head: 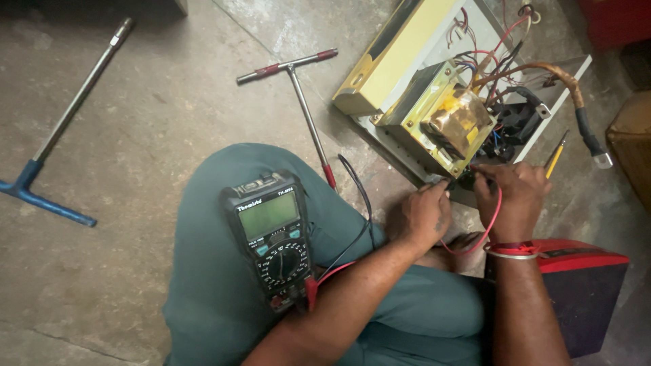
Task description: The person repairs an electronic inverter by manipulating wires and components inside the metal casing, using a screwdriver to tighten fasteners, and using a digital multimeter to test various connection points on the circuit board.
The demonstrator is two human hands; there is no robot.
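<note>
Head view: my left hand (426, 215) pinches the black probe (439, 186); my right hand (513, 193) grips the red lead (489, 224) at the transformer (447, 122); meter (271, 237) on my knee.

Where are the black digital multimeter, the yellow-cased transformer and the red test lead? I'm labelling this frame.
Black digital multimeter (271, 238): head view, on its front face below the screen.
Yellow-cased transformer (453, 123): head view, on its brown taped winding.
Red test lead (491, 222): head view, on the wire's curve between the hands.

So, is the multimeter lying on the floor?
No, the multimeter rests on the person's thigh, with its leads running toward both hands at the open chassis.
</note>
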